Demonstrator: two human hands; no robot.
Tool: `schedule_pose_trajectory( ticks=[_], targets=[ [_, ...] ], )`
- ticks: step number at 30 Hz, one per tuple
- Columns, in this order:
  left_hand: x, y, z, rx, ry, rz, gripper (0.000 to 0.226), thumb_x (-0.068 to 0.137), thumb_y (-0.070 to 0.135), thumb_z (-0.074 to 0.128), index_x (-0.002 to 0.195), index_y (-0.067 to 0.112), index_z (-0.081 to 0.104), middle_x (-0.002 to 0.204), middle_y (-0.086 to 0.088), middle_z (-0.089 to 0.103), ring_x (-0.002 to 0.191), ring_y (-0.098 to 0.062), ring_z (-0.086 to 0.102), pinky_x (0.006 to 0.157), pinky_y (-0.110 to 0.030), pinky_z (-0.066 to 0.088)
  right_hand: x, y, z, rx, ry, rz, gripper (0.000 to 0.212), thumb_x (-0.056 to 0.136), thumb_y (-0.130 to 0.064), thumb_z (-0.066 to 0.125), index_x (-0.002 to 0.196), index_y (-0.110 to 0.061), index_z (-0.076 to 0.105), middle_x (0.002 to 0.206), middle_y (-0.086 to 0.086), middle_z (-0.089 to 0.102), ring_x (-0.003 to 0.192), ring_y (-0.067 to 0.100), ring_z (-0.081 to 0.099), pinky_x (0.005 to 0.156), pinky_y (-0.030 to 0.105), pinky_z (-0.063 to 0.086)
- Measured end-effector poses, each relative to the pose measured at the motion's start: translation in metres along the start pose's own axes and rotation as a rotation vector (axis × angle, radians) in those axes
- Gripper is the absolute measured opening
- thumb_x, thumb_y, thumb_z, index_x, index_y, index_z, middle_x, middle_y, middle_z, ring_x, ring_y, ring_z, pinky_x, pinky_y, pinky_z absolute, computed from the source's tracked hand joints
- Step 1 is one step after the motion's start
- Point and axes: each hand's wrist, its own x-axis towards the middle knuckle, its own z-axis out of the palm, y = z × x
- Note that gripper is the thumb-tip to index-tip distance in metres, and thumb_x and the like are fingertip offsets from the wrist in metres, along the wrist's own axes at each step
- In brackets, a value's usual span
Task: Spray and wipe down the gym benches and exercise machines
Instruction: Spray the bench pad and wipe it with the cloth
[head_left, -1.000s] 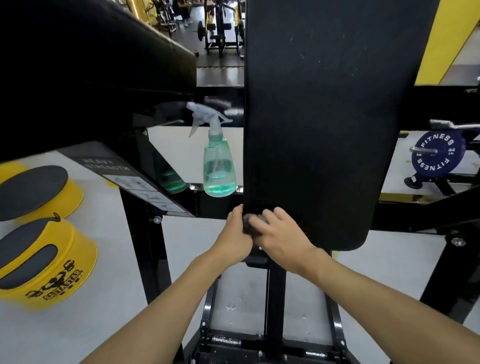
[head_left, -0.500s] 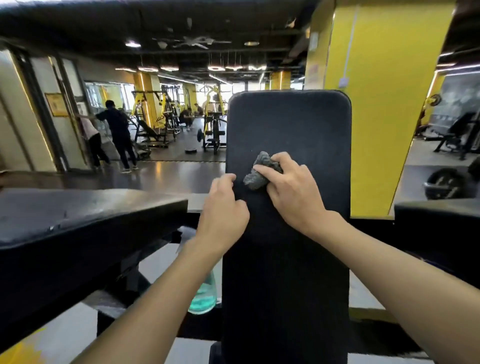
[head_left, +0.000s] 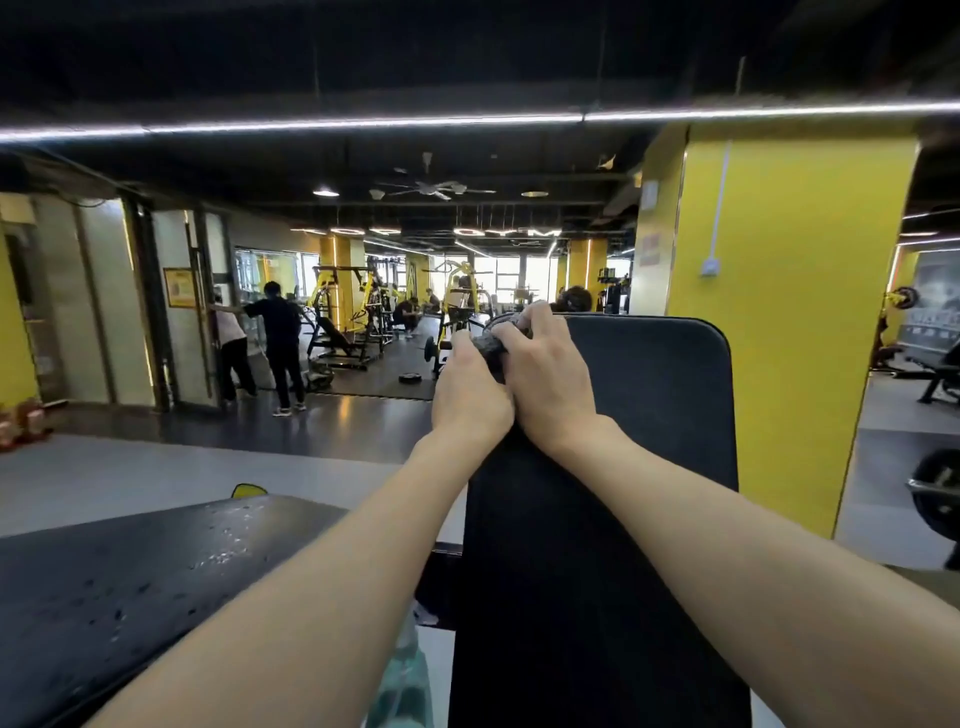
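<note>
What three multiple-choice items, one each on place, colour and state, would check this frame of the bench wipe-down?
1. Where on the upright back pad is the grey cloth?
A. bottom edge
B. top left corner
C. middle

2. What colour is the pillar behind it?
A. blue
B. white
C. yellow

3. In what state is the lower pad on the left?
A. beaded with droplets
B. covered by a towel
C. torn open

Answers:
1. B: the right hand grips the cloth at that corner.
2. C: its whole face is yellow.
3. A: small drops glint across its black surface.
</note>
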Motion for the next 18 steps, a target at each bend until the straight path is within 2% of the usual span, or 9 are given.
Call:
schedule_pose_trajectory(
  ticks=[2,5,8,11,14,16,18],
  targets=[
    [0.006,-0.002,0.000,-0.008,0.032,-0.022,0.043,0.093,0.000,0.049,0.134,0.009,0.040,0.114,-0.008,0.058,0.096,-0.023,0.049,0.081,-0.035,0.040,0.005,0.003,0.007,-0.063,0.016,-0.081,0.017,0.078,-0.005,0.072,0.093,-0.012,0.073,0.094,0.010,0.057,0.080,0.029,0.053,0.066,0.036,0.046],
    [0.010,-0.003,0.007,-0.044,0.065,-0.052,0.029,0.095,0.003,0.048,0.123,0.010,0.044,0.121,-0.011,0.056,0.103,-0.028,0.054,0.085,-0.037,0.044,0.007,0.009,0.006,-0.203,0.017,-0.200,0.009,0.081,-0.019,0.066,0.087,-0.020,0.072,0.091,0.004,0.056,0.084,0.028,0.052,0.073,0.039,0.037],
    [0.014,0.003,0.017,-0.033,0.046,-0.040,0.048,0.096,0.008,0.049,0.142,0.008,0.035,0.138,-0.014,0.044,0.123,-0.034,0.049,0.101,-0.048,0.044,0.005,0.027,-0.005,-0.256,0.053,-0.223,0.013,0.079,-0.013,0.069,0.091,-0.017,0.073,0.090,0.006,0.057,0.085,0.030,0.052,0.072,0.039,0.039],
    [0.016,0.012,0.025,-0.011,-0.002,-0.044,0.066,0.096,0.010,0.052,0.154,0.014,0.022,0.150,-0.011,0.032,0.131,-0.034,0.044,0.107,-0.053,0.040,-0.001,0.049,-0.014,-0.252,0.099,-0.134,0.022,0.077,-0.002,0.072,0.097,-0.011,0.075,0.089,0.012,0.058,0.075,0.032,0.054,0.066,0.038,0.043],
    [0.021,0.006,0.024,0.025,-0.023,-0.024,0.063,0.092,0.008,0.058,0.148,0.014,0.030,0.144,-0.010,0.037,0.126,-0.033,0.048,0.104,-0.051,0.043,0.002,0.035,-0.007,-0.175,0.094,-0.050,0.017,0.075,0.002,0.074,0.088,-0.007,0.074,0.085,0.012,0.056,0.065,0.028,0.053,0.057,0.032,0.038],
    [0.023,-0.003,0.018,-0.034,-0.025,-0.019,0.047,0.090,0.009,0.058,0.133,0.019,0.043,0.130,-0.007,0.050,0.115,-0.031,0.055,0.098,-0.049,0.048,0.008,0.018,0.005,-0.086,0.068,-0.067,0.015,0.074,0.004,0.075,0.085,-0.007,0.073,0.080,0.010,0.053,0.062,0.025,0.051,0.055,0.029,0.035],
    [0.026,-0.012,0.013,-0.081,-0.050,-0.070,0.034,0.090,0.013,0.058,0.121,0.020,0.046,0.114,-0.005,0.060,0.104,-0.029,0.060,0.089,-0.043,0.052,0.013,0.009,0.016,-0.042,0.055,-0.107,0.016,0.072,0.003,0.076,0.084,-0.007,0.073,0.077,0.008,0.051,0.063,0.024,0.050,0.057,0.028,0.034]
  ],
)
